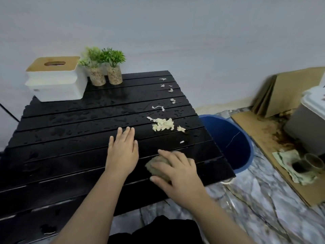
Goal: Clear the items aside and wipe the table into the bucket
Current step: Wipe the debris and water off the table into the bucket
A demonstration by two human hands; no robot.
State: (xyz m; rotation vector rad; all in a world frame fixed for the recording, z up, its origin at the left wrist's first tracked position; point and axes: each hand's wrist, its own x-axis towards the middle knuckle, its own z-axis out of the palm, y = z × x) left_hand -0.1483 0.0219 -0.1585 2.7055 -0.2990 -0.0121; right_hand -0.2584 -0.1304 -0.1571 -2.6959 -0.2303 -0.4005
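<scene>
Tissue box (54, 78) far left on wet black desk (70, 138), two potted plants (114, 74) beside it. Left hand (123, 152) flat on desk, fingers (129, 133) straight, empty. Right hand (177, 171) curled over brownish sponge (156, 164) near right edge; pale food scraps (162, 124) beyond. Blue bucket (233, 143) on floor (246, 199) just right of desk.

Both forearms were bare as far as the view showed, down to the left hand (123, 154) and the right hand (177, 170). Black clothing (168, 229) showed at the near edge between them, its cut too dark to tell.
</scene>
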